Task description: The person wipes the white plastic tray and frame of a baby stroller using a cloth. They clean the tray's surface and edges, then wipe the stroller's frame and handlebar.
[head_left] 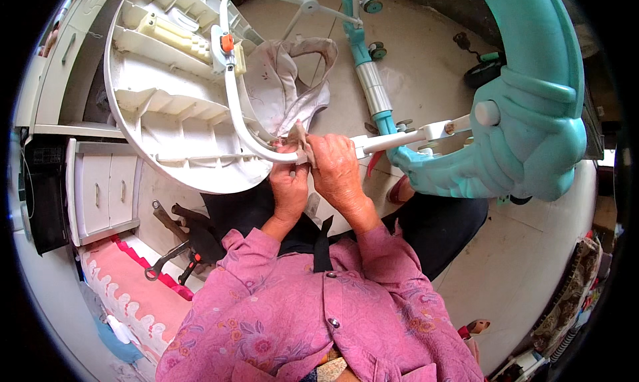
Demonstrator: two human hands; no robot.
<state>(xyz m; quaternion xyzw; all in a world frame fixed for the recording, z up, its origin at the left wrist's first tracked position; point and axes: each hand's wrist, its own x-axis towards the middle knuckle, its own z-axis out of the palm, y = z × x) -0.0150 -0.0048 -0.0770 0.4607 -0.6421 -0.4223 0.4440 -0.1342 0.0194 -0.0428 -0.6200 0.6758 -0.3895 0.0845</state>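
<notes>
Both hands meet at a bent white metal tube (232,97) in front of my body. My right hand (337,170) pinches a small greyish-brown piece of cloth (301,145) against the tube. Just left of it, my left hand (289,185) closes around the tube and the cloth's lower edge; its fingertips are partly hidden. Beside the tube stands a round white plastic tray (169,132), its ribbed underside facing me. An orange button (227,42) sits on a clamp along the tube. To the right, a straight white tube (392,143) runs to a large teal plastic frame (529,127).
A pale fabric seat (279,82) hangs behind my hands. Small wheels (378,50) sit along the teal rail, near a grey metal sleeve (372,87). Spanners (167,259) and other tools lie at lower left, by a white cabinet (107,192) and a pink cloth cover (135,287).
</notes>
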